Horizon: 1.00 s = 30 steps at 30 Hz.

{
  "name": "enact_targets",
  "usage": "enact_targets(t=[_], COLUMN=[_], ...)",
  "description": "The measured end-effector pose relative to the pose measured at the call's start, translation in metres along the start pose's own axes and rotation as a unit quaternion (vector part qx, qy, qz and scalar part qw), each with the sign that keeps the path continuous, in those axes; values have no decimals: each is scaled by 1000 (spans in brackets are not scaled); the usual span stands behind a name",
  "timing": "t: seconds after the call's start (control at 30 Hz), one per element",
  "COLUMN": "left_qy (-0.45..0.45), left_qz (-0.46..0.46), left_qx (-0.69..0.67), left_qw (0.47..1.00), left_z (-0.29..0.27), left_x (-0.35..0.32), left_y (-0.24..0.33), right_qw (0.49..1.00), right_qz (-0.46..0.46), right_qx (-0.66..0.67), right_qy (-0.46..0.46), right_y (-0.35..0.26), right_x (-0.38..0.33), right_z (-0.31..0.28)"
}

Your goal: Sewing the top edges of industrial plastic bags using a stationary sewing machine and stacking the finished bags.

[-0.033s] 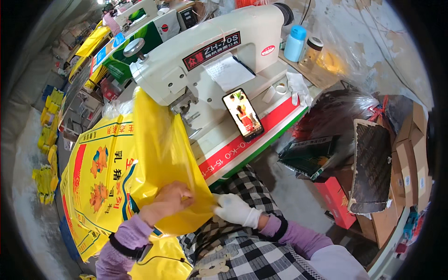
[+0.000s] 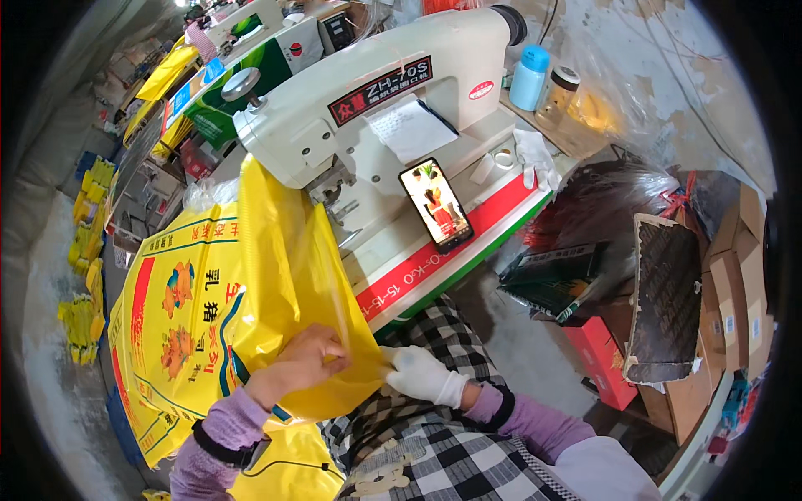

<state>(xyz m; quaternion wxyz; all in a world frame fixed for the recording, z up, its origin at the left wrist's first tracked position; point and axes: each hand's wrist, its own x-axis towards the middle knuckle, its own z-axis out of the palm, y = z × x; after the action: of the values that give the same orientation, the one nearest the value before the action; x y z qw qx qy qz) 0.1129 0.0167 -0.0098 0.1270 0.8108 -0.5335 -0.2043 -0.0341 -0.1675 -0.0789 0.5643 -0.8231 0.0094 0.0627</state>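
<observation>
— Left hand (image 2: 305,361), what is it doing?
— Bare, fingers curled, pinching the lower edge of the yellow bag (image 2: 276,292). The right hand (image 2: 422,376), in a white glove, grips the same edge just beside it, fingers closed on the fabric.
— Where does the bag lie?
— It drapes from under the head of the white sewing machine (image 2: 376,100) down toward the person's lap, over a stack of printed yellow sacks (image 2: 180,309) with red borders.
— And around that?
— A phone (image 2: 436,205) with a lit screen leans on the machine's bed, above the red-and-green table edge (image 2: 455,250). Behind the machine stand a blue bottle (image 2: 530,77) and a glass jar (image 2: 560,93). To the right are cardboard boxes (image 2: 735,292) and a red box (image 2: 603,359) on the floor.
</observation>
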Motion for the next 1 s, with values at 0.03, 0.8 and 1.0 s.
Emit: enact_targets(t=[0.03,0.8,1.0], left_qy=[-1,-170,-140], left_qz=[-1,10,-10], left_qx=[0,84,105], left_qw=[1000,982,985], left_z=[-3,12,26], left_x=[-1,-8,-4], left_y=[3,102,117], right_qw=[999,999,993], right_qz=[19,36,-96], right_qx=[27,24,16], right_qy=[-22,-32,65], right_y=[2,-9,7], right_x=[1,-43,-18], right_z=[0,-24,-24])
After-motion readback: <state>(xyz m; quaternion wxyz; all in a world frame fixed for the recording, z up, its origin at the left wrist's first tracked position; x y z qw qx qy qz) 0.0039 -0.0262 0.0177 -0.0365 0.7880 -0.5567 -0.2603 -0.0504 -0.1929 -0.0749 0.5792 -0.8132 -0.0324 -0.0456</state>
